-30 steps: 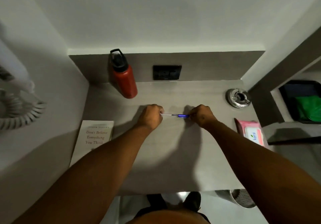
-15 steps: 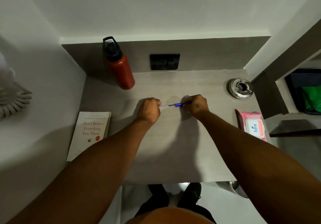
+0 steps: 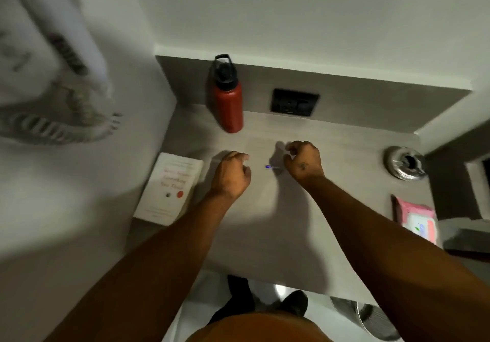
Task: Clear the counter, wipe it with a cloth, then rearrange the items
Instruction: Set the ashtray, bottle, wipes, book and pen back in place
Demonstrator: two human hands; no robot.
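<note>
A blue and clear pen (image 3: pixel 270 167) sits low over the grey counter (image 3: pixel 344 161), between my two hands. Its right end disappears under the thumb side of my right hand (image 3: pixel 303 162), whose curled fingers seem to pinch it. To the left of the pen, a short gap away, my left hand (image 3: pixel 230 174) hovers with loosely curled fingers and holds nothing. At the back left stands a red bottle (image 3: pixel 229 103) with a black lid. No cloth is in view.
A white book (image 3: pixel 169 188) lies at the counter's left edge, against the wall. A metal ashtray (image 3: pixel 404 162) and a pink wipes pack (image 3: pixel 417 218) sit on the right side. A black socket (image 3: pixel 294 102) is on the backsplash. A wall-mounted white device with a coiled cord (image 3: pixel 61 127) hangs on the left.
My left hand has let go of the pen and drawn away to the left. The pen stays at my right hand. My view has swung to the left.
</note>
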